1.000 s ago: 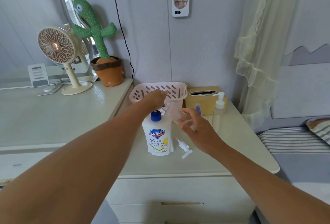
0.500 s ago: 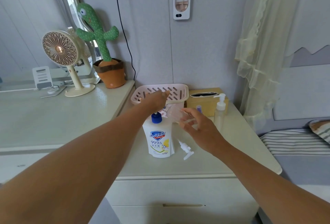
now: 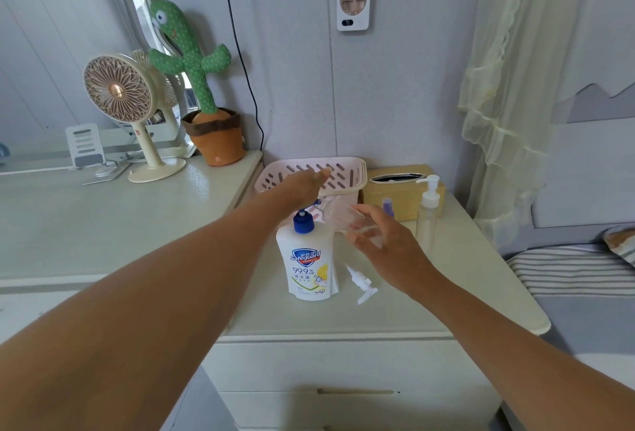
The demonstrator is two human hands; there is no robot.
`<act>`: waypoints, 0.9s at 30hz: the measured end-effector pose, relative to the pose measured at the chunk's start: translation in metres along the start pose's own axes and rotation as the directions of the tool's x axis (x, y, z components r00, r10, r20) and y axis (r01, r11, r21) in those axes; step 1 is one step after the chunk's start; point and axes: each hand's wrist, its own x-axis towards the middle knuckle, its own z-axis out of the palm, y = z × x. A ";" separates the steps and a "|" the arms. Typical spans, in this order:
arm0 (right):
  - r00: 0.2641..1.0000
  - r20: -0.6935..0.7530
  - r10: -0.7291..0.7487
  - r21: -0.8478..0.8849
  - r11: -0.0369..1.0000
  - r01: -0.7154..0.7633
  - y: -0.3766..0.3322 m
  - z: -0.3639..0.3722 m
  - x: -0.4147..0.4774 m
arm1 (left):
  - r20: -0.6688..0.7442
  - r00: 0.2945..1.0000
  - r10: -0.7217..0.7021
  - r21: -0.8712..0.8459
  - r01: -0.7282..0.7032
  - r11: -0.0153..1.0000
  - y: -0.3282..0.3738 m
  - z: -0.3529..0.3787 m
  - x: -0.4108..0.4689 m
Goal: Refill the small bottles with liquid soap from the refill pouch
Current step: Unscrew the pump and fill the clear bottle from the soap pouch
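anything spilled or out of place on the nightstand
A white pump head lies on its side on the nightstand beside the upright refill pouch, off any bottle. The right hand holds a small clear bottle tilted. No spill shows.

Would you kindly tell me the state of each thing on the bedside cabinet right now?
Refill pouch: upright, blue cap on.
Small clear bottle: tilted, held in the right hand.
Loose pump: lying on its side beside the pouch.
Pump bottle: upright, pump fitted.
Left hand: fingers straight, holding nothing.
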 end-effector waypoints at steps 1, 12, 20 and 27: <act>1.000 0.003 -0.001 -0.006 1.000 0.001 0.000 0.000 -0.001 | 0.001 1.000 0.016 0.005 -0.016 1.000 -0.002 0.001 0.000; 1.000 -0.005 -0.025 -0.020 1.000 0.024 0.000 0.002 -0.006 | -0.012 1.000 0.019 0.024 -0.018 1.000 0.000 0.004 -0.007; 0.999 -0.016 -0.035 -0.031 0.999 0.034 -0.001 0.002 -0.005 | -0.038 0.998 0.052 0.168 -0.045 0.985 -0.009 0.010 -0.004; 0.999 -0.022 -0.030 -0.021 0.999 0.029 0.001 0.004 -0.009 | -0.008 1.000 0.029 0.117 -0.028 0.993 -0.009 0.009 -0.004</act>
